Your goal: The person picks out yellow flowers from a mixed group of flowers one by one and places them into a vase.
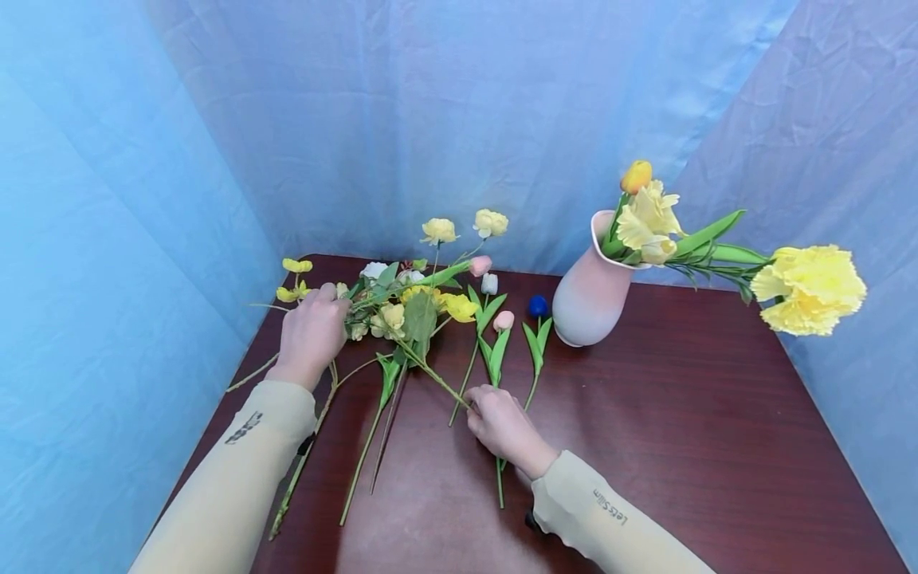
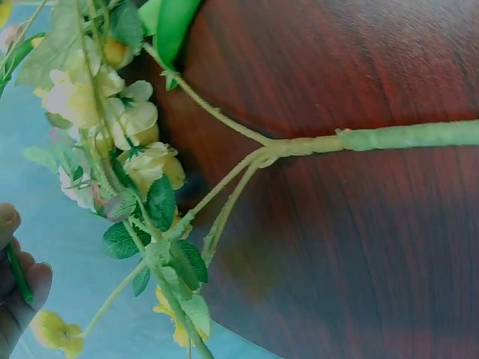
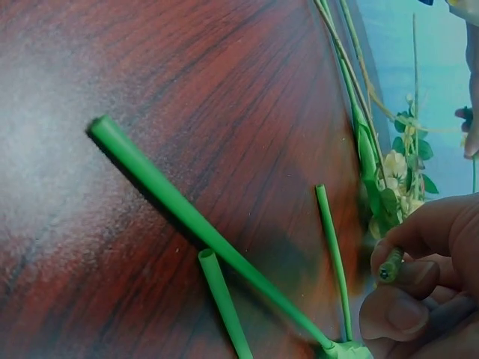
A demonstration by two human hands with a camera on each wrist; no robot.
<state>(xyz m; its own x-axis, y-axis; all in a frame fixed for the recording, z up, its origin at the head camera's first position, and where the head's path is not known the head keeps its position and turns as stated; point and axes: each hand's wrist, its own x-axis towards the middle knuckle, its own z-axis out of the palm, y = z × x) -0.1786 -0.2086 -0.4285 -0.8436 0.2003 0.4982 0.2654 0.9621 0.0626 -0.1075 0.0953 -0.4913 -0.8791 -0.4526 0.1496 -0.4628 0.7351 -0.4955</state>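
Note:
My left hand [image 1: 311, 335] is over the left side of a flower pile, its fingers curled round a green stem [image 2: 19, 275]. That stem seems to run toward a pink tulip [image 1: 480, 265]. Lower and to the right, my right hand [image 1: 505, 422] pinches the cut end of a flower stem [image 3: 390, 268] between thumb and fingers. This stem slants up into the pile of pale yellow blossoms [image 1: 388, 320] and leaves; which blossoms belong to it is hidden. Beneath the right hand lies another pink tulip [image 1: 504, 321].
A pink and white vase [image 1: 590, 299] stands at the back right, holding yellow flowers [image 1: 810, 288] and an orange tulip [image 1: 636, 176]. A blue tulip [image 1: 538, 306] and a white tulip [image 1: 489, 284] lie left of it. A thick branching stem [image 1: 301, 470] extends toward the table's front left.

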